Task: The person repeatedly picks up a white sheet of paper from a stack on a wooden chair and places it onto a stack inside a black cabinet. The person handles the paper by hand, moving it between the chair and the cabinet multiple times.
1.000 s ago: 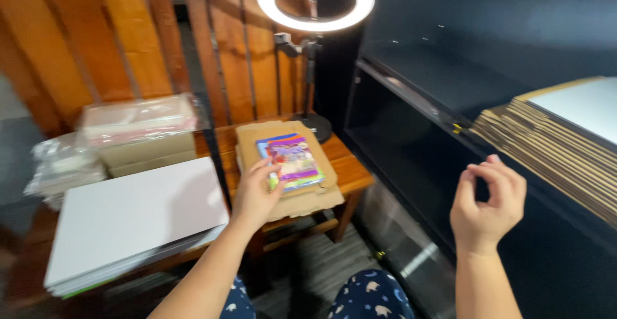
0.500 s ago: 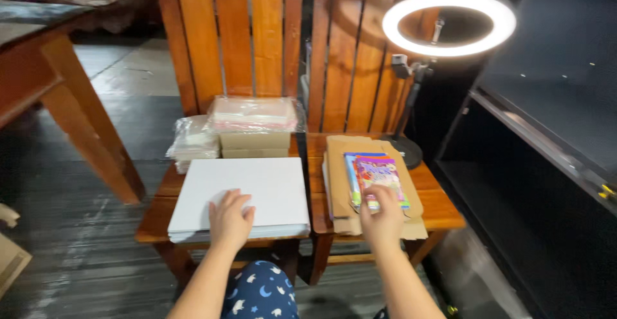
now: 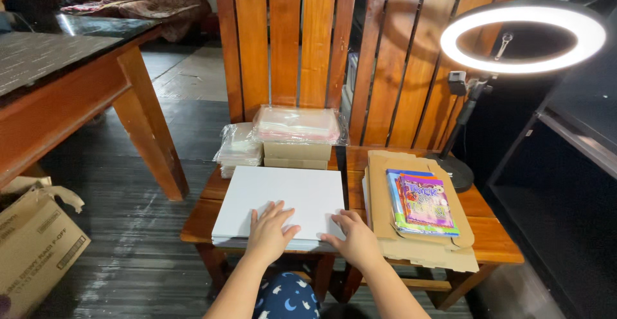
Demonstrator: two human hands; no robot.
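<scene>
Right hand (image 3: 355, 240) has left the colourful booklets (image 3: 421, 203) since half a second ago and now sits on the white sheet stack (image 3: 283, 197) beside the left hand (image 3: 270, 231), which was already there. Stack is plain white, flat, rectangular, several thin sheets thick by its near edge, lying on the left half of the low wooden worktop (image 3: 498, 242). Long axis runs left to right, near long edge toward the person, corners roughly square to the worktop. Both hands palm down, fingers spread and pointing away from the body, forearms coming up from the bottom edge. Left hand flat on the near middle of the stack, grip apart, nothing clamped. Right hand at the stack's near right corner, fingers splayed, thumb toward the left hand, grip apart too, only pressing. Hands near each other, not touching. Booklets lie on flat brown cardboard (image 3: 421, 251) right of the stack. Behind the stack: clear bag bundle (image 3: 239, 147) and small boxes (image 3: 297, 154) topped with wrapped packets. Ring light (image 3: 522, 36) lit at far right.
</scene>
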